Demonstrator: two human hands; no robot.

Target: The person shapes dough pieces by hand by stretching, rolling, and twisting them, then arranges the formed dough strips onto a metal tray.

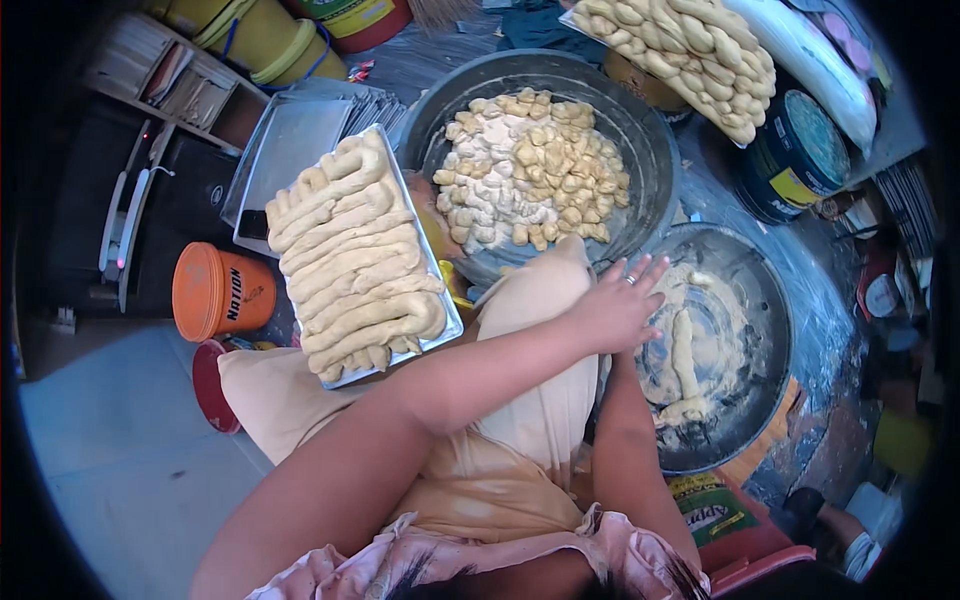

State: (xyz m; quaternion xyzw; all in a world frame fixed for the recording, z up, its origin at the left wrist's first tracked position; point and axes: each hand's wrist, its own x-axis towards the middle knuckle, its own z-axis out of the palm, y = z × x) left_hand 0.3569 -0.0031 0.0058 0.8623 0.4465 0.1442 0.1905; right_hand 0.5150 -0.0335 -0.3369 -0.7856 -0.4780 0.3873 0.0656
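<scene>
Pale grey concrete floor (110, 450) fills the lower left of the frame, evenly lit by soft daylight. At the left edge stands a dark cabinet (150, 220), with a wooden shelf (165, 75) of stacked flat items above it in the upper left. An orange lidded bucket (215, 292) sits on the floor beside the cabinet. Yellow drums (255, 35) line the top edge. At upper right, a dark blue round tin (800, 155) rests near a white sack (810, 60).
</scene>
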